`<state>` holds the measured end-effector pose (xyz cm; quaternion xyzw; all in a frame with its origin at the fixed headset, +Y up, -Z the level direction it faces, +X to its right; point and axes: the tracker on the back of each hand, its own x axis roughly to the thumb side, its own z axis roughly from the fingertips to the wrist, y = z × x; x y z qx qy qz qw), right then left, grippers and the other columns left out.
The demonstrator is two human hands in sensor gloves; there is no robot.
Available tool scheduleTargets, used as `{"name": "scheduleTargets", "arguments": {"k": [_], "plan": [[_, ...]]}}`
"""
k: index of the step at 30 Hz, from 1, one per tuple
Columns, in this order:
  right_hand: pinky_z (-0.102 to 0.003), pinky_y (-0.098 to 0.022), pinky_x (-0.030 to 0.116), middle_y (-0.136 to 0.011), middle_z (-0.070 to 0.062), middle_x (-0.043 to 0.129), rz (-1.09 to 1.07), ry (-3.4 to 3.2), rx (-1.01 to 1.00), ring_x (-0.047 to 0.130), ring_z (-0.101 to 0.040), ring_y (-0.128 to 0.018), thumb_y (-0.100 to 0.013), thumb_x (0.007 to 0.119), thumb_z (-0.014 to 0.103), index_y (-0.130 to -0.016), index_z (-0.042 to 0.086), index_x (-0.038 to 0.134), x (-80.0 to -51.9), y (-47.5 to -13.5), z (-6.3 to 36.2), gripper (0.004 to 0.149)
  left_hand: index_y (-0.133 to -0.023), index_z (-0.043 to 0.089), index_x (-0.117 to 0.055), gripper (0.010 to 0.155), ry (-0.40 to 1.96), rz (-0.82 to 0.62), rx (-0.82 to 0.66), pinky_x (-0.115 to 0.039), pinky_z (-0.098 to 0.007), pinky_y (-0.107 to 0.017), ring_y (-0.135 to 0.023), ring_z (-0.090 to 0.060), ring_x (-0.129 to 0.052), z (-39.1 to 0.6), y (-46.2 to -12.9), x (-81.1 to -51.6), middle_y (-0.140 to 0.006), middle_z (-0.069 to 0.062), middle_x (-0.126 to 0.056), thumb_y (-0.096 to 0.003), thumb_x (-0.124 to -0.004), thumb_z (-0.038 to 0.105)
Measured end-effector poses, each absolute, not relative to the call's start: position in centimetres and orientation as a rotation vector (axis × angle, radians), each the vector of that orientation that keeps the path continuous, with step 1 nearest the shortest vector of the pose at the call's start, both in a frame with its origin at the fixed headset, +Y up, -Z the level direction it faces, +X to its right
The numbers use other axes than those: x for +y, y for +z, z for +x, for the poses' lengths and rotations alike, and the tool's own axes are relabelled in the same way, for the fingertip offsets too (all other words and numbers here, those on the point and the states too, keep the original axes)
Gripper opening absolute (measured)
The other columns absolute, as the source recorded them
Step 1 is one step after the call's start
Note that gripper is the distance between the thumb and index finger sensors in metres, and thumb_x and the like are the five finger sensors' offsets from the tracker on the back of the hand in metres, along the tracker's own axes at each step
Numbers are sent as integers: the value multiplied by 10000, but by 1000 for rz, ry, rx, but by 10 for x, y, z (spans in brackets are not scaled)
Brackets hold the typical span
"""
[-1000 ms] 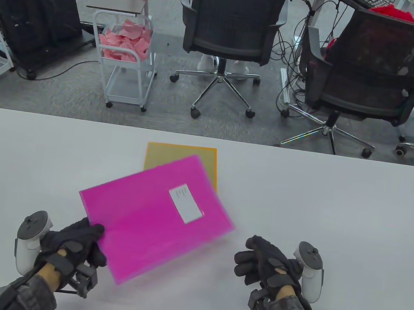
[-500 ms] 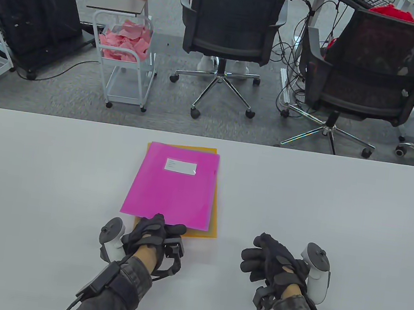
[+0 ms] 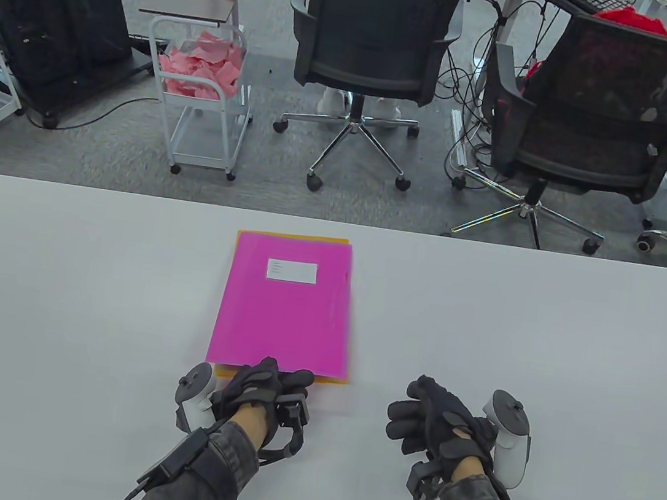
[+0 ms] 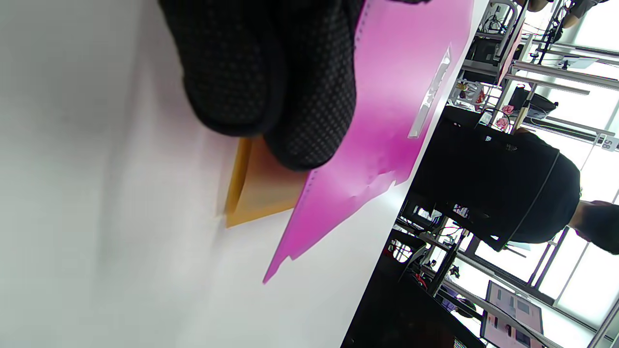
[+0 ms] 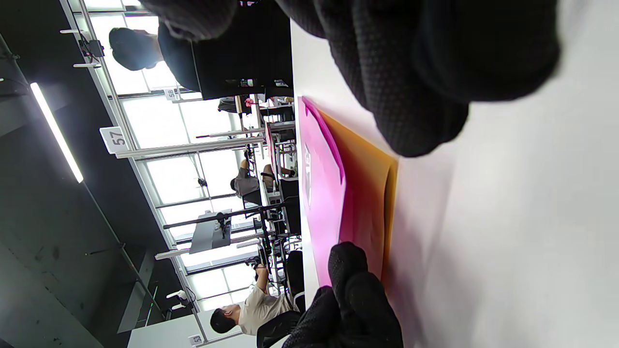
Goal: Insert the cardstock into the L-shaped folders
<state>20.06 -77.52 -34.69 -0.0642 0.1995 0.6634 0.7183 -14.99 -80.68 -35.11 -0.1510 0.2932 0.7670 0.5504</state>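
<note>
Black-gloved left hand presses fingertips on near edge of magenta folder, centre frame | folder lies on orange folder, nearly square on counter | right hand loosely curled, holding nothing, lower right | advice: nudge lightly, align edges, avoid dragging orange one.

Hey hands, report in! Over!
Left hand touches pink folder's near edge. Right hand free, off folder. Pink folder stacked on orange folder. Nothing blocking.
</note>
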Motion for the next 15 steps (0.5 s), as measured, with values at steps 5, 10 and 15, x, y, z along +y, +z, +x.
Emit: {"name": "scheduleTargets", "arguments": {"k": [5, 10, 15], "plan": [[-355, -255, 859, -740, -293, 804, -142, 1474, 451, 952, -352, -476, -524, 608, 517, -885, -21, 462, -776, -347, 200, 664, -974, 143, -399, 585, 1827, -388, 693, -1005, -268, -484, -627, -112, -1161, -146, -350, -809, -868, -3, -843, -507, -653, 387], [-355, -257, 859, -742, -295, 802, -137, 1474, 459, 951, -352, -480, -525, 607, 519, -888, -22, 457, -775, -347, 199, 669, -996, 79, -189, 756, 1872, -450, 658, -938, -326, -557, -754, -165, -1073, -146, -350, -810, -946, -94, -719, -511, -627, 458], [-355, -258, 859, -743, -294, 802, -131, 1472, 467, 950, -353, -481, -525, 606, 521, -888, -24, 455, -775, -347, 199, 672, -904, -13, 71, 975, 1950, -600, 613, -857, -434, -591, -833, -312, -972, -141, -349, -797, -1007, -250, -510, -502, -552, 620]]}}
